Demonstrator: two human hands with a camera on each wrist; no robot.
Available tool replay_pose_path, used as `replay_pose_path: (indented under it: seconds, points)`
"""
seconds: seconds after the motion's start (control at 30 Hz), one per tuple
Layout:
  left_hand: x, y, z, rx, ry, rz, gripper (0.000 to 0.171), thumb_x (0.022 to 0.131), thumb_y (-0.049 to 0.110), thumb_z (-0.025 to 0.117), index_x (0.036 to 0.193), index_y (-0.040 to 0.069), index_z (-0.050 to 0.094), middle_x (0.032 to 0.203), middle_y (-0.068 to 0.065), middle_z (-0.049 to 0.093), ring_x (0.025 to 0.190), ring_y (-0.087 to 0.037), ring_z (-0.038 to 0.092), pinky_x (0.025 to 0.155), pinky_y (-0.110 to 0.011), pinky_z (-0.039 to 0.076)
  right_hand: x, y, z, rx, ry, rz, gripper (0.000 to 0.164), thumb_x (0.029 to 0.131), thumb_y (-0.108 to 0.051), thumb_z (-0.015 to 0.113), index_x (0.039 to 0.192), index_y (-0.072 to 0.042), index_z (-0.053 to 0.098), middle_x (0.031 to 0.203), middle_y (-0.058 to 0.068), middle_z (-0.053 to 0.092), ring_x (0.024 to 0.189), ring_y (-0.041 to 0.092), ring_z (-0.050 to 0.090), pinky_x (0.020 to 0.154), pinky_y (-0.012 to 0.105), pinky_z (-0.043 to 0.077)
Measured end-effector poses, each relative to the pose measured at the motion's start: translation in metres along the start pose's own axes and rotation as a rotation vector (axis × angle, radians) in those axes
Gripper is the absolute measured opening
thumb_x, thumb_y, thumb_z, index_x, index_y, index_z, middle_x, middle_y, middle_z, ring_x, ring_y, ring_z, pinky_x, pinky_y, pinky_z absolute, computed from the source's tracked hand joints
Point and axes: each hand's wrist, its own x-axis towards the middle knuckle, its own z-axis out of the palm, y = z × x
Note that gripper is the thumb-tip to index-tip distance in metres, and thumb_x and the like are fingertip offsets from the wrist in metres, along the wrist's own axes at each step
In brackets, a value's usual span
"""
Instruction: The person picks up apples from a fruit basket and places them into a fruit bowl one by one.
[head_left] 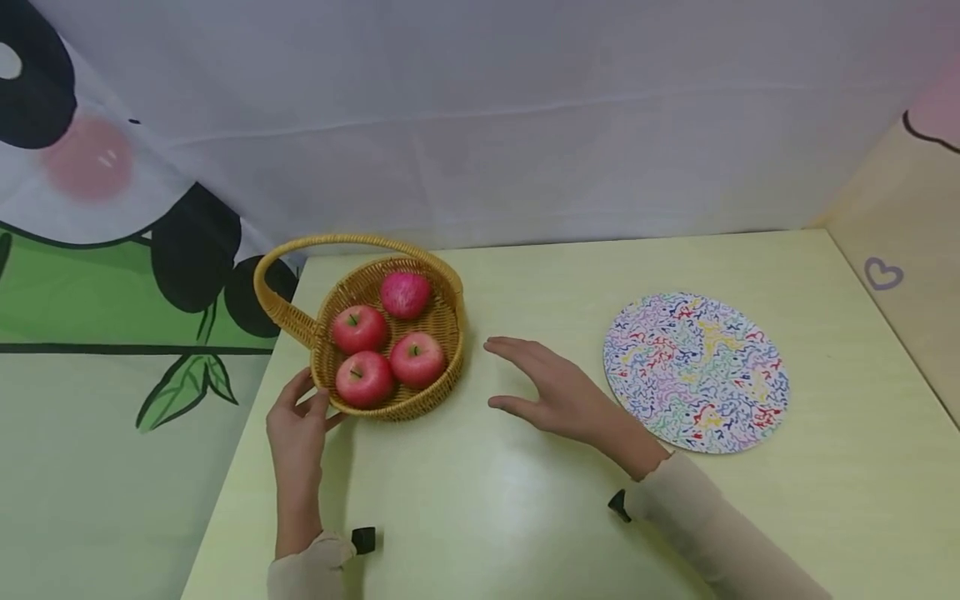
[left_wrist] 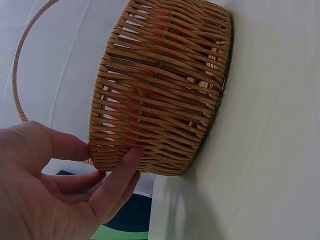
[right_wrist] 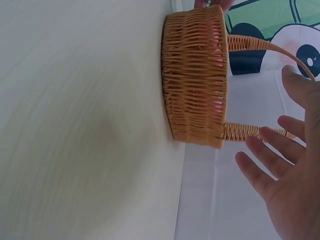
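A round wicker basket [head_left: 397,408] with a tall arched handle [head_left: 352,240] stands at the left of the table. Inside lie three red apples [head_left: 364,379] and a deeper pink round fruit [head_left: 406,295]. My left hand [head_left: 297,433] holds the basket's near left side, with fingertips at the rim and on the woven outer wall [left_wrist: 160,95]. To the right of the basket, my right hand [head_left: 551,392] hovers apart from it, fingers extended toward it and thumb spread, holding nothing. In the right wrist view the fingers [right_wrist: 272,150] overlap the handle.
A round, flat board [head_left: 697,375] with a multicoloured squiggle pattern lies on the pale table [head_left: 480,517], right of my right hand. A white cloth [head_left: 525,150] hangs behind the table's back edge. Cartoon-printed fabric [head_left: 97,292] covers the left side.
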Motion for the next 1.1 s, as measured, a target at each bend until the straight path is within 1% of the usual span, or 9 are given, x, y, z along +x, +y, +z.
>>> replay_pose_path:
  seconds: [0.07, 0.23, 0.43, 0.57, 0.77, 0.93, 1.1]
  points:
    - [0.000, 0.000, 0.000, 0.002, 0.005, -0.004, 0.050, 0.108, 0.015, 0.054, 0.157, 0.015, 0.047, 0.155, -0.013, 0.051, 0.105, -0.007, 0.062, 0.070, -0.018, 0.063, 0.005, -0.002, 0.004, 0.005, -0.005, -0.005, 0.071, 0.095, -0.038, 0.077, 0.156, -0.015, 0.048, 0.159, 0.003, 0.052, 0.148, 0.023, 0.049, 0.123, 0.046, 0.044]
    - [-0.001, 0.001, 0.000, 0.005, 0.020, 0.000, 0.050, 0.107, 0.015, 0.055, 0.156, 0.015, 0.049, 0.154, -0.012, 0.053, 0.105, -0.006, 0.062, 0.070, -0.019, 0.064, 0.020, -0.007, 0.013, 0.014, -0.013, -0.031, 0.071, 0.096, -0.039, 0.076, 0.155, -0.013, 0.049, 0.159, 0.003, 0.052, 0.149, 0.022, 0.048, 0.124, 0.045, 0.043]
    - [-0.001, 0.002, -0.001, -0.009, 0.011, 0.011, 0.051, 0.107, 0.014, 0.054, 0.158, 0.014, 0.046, 0.155, -0.014, 0.051, 0.107, -0.009, 0.060, 0.070, -0.018, 0.063, 0.036, -0.010, 0.022, -0.005, -0.026, -0.079, 0.071, 0.097, -0.040, 0.075, 0.156, -0.013, 0.047, 0.160, 0.002, 0.050, 0.150, 0.021, 0.046, 0.125, 0.043, 0.042]
    - [-0.002, 0.001, 0.000, -0.010, 0.005, -0.001, 0.051, 0.107, 0.015, 0.054, 0.158, 0.014, 0.045, 0.155, -0.013, 0.050, 0.107, -0.009, 0.060, 0.070, -0.017, 0.063, 0.045, -0.011, 0.025, -0.008, -0.032, -0.100, 0.072, 0.096, -0.041, 0.075, 0.157, -0.013, 0.046, 0.161, 0.002, 0.049, 0.151, 0.021, 0.044, 0.126, 0.043, 0.041]
    - [-0.003, -0.002, 0.000, -0.004, 0.008, -0.015, 0.051, 0.108, 0.016, 0.053, 0.158, 0.015, 0.045, 0.156, -0.012, 0.050, 0.109, -0.010, 0.059, 0.071, -0.018, 0.063, 0.056, -0.012, 0.028, -0.030, -0.068, -0.086, 0.074, 0.097, -0.042, 0.073, 0.158, -0.013, 0.044, 0.163, 0.005, 0.046, 0.153, 0.024, 0.042, 0.126, 0.045, 0.040]
    - [-0.003, -0.002, 0.000, -0.006, 0.009, -0.013, 0.051, 0.108, 0.015, 0.053, 0.158, 0.014, 0.045, 0.155, -0.012, 0.050, 0.109, -0.011, 0.059, 0.071, -0.018, 0.064, 0.066, -0.011, 0.032, -0.041, -0.078, -0.083, 0.073, 0.098, -0.042, 0.073, 0.158, -0.012, 0.044, 0.162, 0.006, 0.047, 0.152, 0.026, 0.042, 0.127, 0.046, 0.039]
    - [-0.004, -0.001, 0.000, 0.005, 0.009, -0.004, 0.051, 0.108, 0.015, 0.053, 0.158, 0.014, 0.045, 0.155, -0.013, 0.050, 0.109, -0.011, 0.060, 0.071, -0.018, 0.064, 0.074, -0.009, 0.035, -0.039, -0.107, -0.075, 0.073, 0.099, -0.043, 0.071, 0.158, -0.011, 0.044, 0.164, 0.007, 0.045, 0.154, 0.027, 0.040, 0.127, 0.047, 0.038]
